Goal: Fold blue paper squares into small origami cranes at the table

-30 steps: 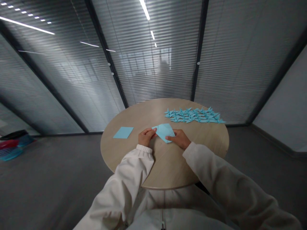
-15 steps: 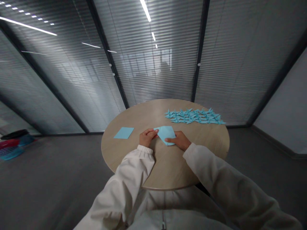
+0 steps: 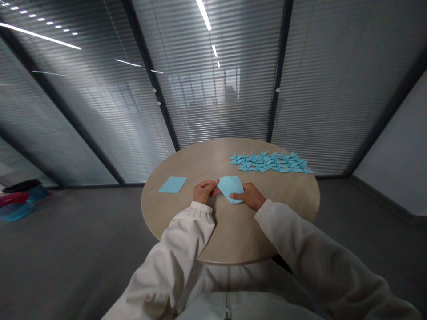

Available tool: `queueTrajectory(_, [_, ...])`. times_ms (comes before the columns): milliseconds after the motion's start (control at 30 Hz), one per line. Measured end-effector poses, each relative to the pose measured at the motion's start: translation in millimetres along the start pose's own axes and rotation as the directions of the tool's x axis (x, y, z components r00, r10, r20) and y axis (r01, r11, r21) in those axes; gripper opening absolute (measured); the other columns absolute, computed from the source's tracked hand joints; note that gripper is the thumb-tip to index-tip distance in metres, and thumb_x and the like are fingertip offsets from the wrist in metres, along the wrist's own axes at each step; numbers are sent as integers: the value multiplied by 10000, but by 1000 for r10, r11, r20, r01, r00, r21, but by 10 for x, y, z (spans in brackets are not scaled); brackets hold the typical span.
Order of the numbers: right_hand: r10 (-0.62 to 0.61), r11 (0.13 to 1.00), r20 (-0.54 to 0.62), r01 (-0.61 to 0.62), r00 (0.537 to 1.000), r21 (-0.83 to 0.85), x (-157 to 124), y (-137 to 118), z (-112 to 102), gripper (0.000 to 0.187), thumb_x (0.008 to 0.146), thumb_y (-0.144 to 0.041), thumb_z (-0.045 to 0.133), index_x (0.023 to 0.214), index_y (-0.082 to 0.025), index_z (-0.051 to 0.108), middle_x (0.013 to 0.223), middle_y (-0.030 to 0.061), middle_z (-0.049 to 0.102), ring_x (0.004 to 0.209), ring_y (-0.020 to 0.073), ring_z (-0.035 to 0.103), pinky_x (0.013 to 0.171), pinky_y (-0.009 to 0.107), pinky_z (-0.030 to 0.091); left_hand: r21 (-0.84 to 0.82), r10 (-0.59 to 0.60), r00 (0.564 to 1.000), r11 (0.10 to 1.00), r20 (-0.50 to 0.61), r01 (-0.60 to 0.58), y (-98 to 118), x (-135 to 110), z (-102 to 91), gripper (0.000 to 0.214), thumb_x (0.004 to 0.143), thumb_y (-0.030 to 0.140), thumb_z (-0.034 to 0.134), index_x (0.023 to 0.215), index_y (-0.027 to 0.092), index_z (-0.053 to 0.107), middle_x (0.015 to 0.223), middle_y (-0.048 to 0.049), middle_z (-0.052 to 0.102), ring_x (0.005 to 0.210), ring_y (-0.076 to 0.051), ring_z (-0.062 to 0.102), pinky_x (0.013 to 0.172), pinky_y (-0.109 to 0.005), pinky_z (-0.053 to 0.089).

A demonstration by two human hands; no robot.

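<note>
A light blue folded paper (image 3: 231,185) lies on the round wooden table (image 3: 233,231) in front of me. My left hand (image 3: 204,191) pinches its left corner with curled fingers. My right hand (image 3: 248,195) presses on the paper's lower right edge, index finger stretched along the fold. Both arms wear cream sleeves.
A flat blue paper sheet (image 3: 172,184) lies at the table's left. Several folded blue paper cranes (image 3: 270,162) sit in rows at the far right. Glass walls with blinds stand behind the table. Coloured baskets (image 3: 18,200) rest on the floor at the far left.
The folded paper has been pressed down flatter between my hands. Both hands stayed almost in place.
</note>
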State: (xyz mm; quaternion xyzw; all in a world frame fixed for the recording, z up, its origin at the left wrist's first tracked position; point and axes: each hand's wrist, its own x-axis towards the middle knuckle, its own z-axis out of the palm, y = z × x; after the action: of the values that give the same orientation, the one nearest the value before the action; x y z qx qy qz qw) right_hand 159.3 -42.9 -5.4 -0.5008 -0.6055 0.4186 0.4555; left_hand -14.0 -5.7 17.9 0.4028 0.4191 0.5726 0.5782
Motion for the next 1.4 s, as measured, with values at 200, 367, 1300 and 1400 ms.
queueTrajectory(200, [-16, 1000, 9, 16, 1000, -21, 8, 9, 12, 402, 555, -414, 718, 752, -68, 669, 605, 11, 576, 545, 110, 467, 514, 227, 381, -13, -15, 1000, 1000, -14, 14, 6, -2, 6, 372, 379, 320, 829, 599, 103, 621, 531, -16, 622, 457, -116, 577, 475, -226, 522])
queueTrajectory(367, [-21, 999, 13, 21, 1000, -36, 9, 1, 17, 410, 561, -401, 719, 792, -65, 676, 613, 15, 578, 551, 112, 467, 524, 233, 396, -24, -40, 999, 999, -24, 39, 17, -7, 10, 381, 379, 331, 830, 588, 98, 613, 547, -37, 630, 458, -121, 580, 456, -227, 521])
queueTrajectory(1300, [-26, 999, -6, 26, 1000, -22, 4, -1, 12, 389, 567, -387, 720, 805, -80, 697, 697, 38, 651, 592, 143, 545, 554, 244, 425, 186, -82, 972, 982, 222, 40, -73, -31, -2, 434, 419, 423, 809, 658, 86, 673, 586, -52, 652, 521, -153, 611, 573, -291, 545])
queueTrajectory(1400, [-29, 1000, -2, 29, 1000, -12, 0, -12, 7, 378, 568, -382, 718, 792, -78, 697, 684, 33, 644, 586, 139, 537, 551, 241, 419, 179, -44, 978, 984, 202, 8, -48, -61, 15, 436, 414, 431, 806, 651, 91, 674, 582, -37, 649, 509, -135, 601, 567, -269, 539])
